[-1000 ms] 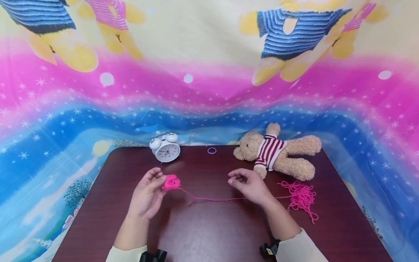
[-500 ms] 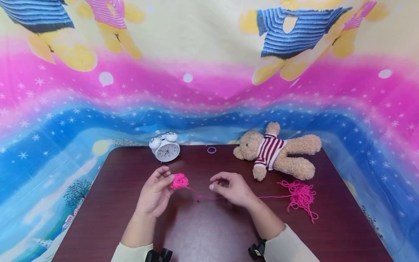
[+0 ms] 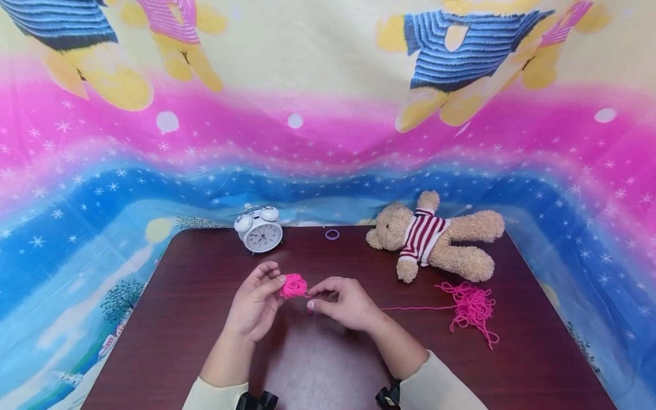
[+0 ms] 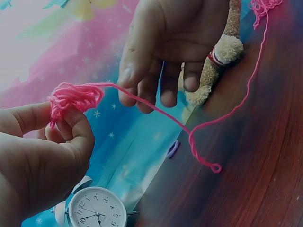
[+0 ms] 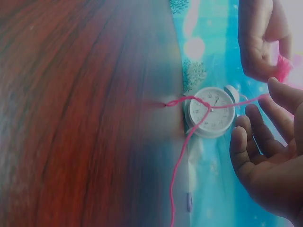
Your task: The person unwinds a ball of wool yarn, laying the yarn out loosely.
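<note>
My left hand [image 3: 253, 304] pinches a small wound bundle of pink yarn [image 3: 294, 286] between thumb and fingers, above the table. In the left wrist view that yarn bundle [image 4: 75, 98] has a single strand [image 4: 156, 109] running off it to a twisted, knotted bit that hangs with a small loop at its end. My right hand [image 3: 345, 304] is close beside the bundle. Its thumb and index finger are apart, with the strand passing by their tips; the right wrist view shows this gap too. From the twist the strand leads right to a loose pink yarn heap [image 3: 472, 307].
A white twin-bell alarm clock [image 3: 260, 229] stands at the back left of the dark wooden table [image 3: 169, 336]. Near the back edge lies a purple ring [image 3: 332, 234]. At the back right a teddy bear [image 3: 435, 236] in a striped shirt lies on its side. A printed cloth [image 3: 328, 142] hangs behind.
My right hand has moved left along the strand to the bundle. My left hand, still holding the bundle, has shifted right, so the hands are now close together.
</note>
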Demonstrator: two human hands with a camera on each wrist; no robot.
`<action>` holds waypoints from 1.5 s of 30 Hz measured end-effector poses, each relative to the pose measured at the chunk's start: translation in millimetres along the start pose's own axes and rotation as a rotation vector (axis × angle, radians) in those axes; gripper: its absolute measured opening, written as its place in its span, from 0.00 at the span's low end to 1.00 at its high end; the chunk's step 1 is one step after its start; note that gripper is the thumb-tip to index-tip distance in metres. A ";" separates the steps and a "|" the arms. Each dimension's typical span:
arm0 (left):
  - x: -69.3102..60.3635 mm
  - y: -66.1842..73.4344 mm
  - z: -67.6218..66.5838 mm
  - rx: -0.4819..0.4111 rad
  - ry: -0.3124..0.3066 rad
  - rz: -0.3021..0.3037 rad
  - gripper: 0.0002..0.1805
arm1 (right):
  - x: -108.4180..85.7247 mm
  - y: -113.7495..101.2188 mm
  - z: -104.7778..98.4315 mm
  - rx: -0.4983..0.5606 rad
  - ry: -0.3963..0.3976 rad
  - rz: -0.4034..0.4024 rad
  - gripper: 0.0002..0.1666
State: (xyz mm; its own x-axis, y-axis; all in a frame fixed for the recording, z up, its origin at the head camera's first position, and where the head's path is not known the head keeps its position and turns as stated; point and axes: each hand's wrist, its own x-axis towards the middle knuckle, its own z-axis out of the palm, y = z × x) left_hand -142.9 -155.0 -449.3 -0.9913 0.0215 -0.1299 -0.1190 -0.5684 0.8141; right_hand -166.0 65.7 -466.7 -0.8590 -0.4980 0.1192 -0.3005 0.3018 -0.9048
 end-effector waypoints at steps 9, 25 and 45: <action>0.0 -1.8 0.0 -0.004 0.019 -0.012 0.17 | -0.3 0.4 4.7 -0.041 0.001 -0.034 0.04; -1.1 7.7 -12.0 -0.014 0.019 0.026 0.17 | -13.0 7.0 -12.9 -0.117 0.037 -0.001 0.05; -4.1 16.3 -22.6 -0.010 0.011 0.045 0.18 | -34.5 24.0 -63.4 -0.148 0.136 0.089 0.06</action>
State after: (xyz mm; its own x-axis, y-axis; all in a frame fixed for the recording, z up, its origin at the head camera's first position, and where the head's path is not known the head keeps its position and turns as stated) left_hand -139.5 -182.9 -448.3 -0.9950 -0.0134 -0.0992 -0.0734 -0.5767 0.8136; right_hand -169.9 141.6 -466.6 -0.9297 -0.3530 0.1050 -0.2704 0.4608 -0.8453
